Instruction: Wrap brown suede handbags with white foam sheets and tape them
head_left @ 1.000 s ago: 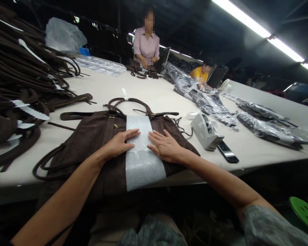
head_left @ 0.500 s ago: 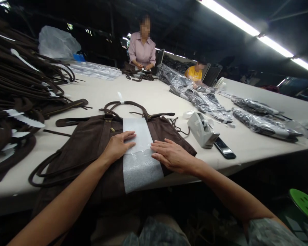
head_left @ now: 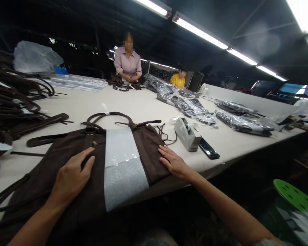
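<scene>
A dark brown handbag (head_left: 151,150) lies flat on the table before me, its looped handles pointing away. Around its middle runs a band of white foam sheet (head_left: 125,181), with clear tape across the seam. My left hand (head_left: 73,174) rests on the bag's left part, fingers extended and thumb apart, holding nothing. On the bag's right edge lies my right hand (head_left: 173,162), fingers stretched out flat. A grey tape dispenser (head_left: 187,135) stands just beyond my right hand, beside a black phone (head_left: 208,148).
Brown bags (head_left: 12,92) are piled at the left. Plastic-wrapped bags (head_left: 242,121) lie across the table's right and far side. Two people, one in a pink shirt (head_left: 128,63) and one in yellow (head_left: 178,80), are at the far side. A green stool (head_left: 295,194) stands lower right.
Both hands have moved off the white band and apart: the left onto the bag's left part, the right to its right edge. The camera view has turned rightward.
</scene>
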Tool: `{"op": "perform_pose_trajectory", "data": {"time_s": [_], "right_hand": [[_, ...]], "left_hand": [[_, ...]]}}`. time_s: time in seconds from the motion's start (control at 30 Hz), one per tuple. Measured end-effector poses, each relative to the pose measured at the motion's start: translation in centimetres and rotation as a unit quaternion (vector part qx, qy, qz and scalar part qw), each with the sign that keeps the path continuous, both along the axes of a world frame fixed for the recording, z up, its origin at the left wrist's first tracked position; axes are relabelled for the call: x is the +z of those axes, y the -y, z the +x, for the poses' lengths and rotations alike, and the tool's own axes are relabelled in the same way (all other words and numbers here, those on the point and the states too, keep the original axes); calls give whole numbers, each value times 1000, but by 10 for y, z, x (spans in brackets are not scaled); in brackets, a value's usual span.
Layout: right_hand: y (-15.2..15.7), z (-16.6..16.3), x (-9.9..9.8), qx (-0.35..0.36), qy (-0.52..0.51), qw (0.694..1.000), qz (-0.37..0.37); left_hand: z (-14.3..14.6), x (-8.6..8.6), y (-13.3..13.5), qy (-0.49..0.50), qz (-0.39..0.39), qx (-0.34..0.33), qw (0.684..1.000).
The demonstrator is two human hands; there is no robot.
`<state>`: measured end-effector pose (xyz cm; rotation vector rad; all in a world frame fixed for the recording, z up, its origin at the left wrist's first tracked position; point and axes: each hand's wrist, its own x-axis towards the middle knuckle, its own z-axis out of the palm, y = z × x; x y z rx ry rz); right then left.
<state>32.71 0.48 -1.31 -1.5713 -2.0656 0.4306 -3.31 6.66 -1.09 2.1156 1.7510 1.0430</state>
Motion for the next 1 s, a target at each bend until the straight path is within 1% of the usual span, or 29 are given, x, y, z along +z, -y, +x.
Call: {"op": "perform_pose_trajectory", "data": {"time_s": [0.1,0.17,0.23,0.3,0.33,0.4,0.47,0.53,0.6,0.67,0.7,0.77,0.83,0.9,0.97,1.0], "right_hand": [[2,3,-1,-55,-104,993,2],[3,6,1,-116,-190,975,-10],[5,9,3,-157,-257,953,-24],[6,11,6,-179,-282,942,-37],[7,12,7,-187,-280,941,-43],[7,15,12,-188,-260,945,-64],[5,19,18,-169,-225,954,-102],[5,21,26,-151,-162,967,-129],[7,21,31,-156,-92,976,-119],[14,20,31,-164,-61,982,-74],[20,19,29,-161,-76,983,-52],[34,20,21,-147,-166,974,-38],[51,23,8,-144,-290,944,-66],[65,24,-7,-164,-372,907,-111],[72,20,-23,-166,-406,886,-153],[71,14,-29,-151,-420,878,-175]], "left_hand": [[2,-7,9,-38,94,-74,992],[5,-14,19,-105,149,-144,973],[10,-23,31,-182,182,-194,947],[18,-29,43,-245,192,-231,922],[24,-30,49,-271,183,-243,913],[39,-26,61,-320,133,-246,905],[58,-18,72,-366,65,-211,904],[75,-7,80,-400,12,-159,902],[88,2,86,-419,-14,-131,898],[93,8,89,-419,-27,-136,898],[92,10,89,-411,-31,-146,899],[87,16,86,-384,-38,-163,908],[80,26,81,-344,-46,-174,922],[75,42,73,-301,-55,-176,936],[72,65,62,-258,-49,-169,950],[71,78,55,-234,-39,-165,957]]}}
